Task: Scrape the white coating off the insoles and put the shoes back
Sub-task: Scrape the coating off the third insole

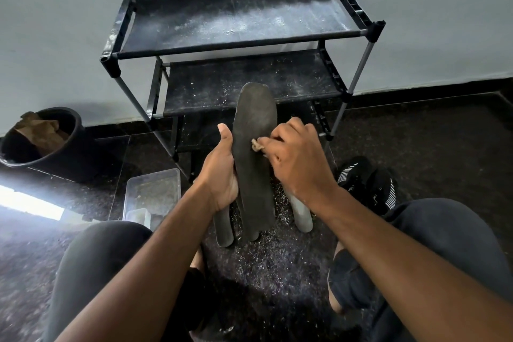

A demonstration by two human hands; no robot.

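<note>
Knees apart, insole upright between them above the floor: gripped by left hand, rubbed by right hand pinching a pale scrap, possibly cloth. Scraping underway; next, shoes back onto rack.

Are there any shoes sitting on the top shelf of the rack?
No, the top shelf holds only white dust; the black shoes sit on the floor.

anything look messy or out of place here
Yes: pale flakes and dust litter the dark floor under the insole the hands are working on, and white powder streaks the rack's top shelf. Both look like scraped-off coating.
</note>
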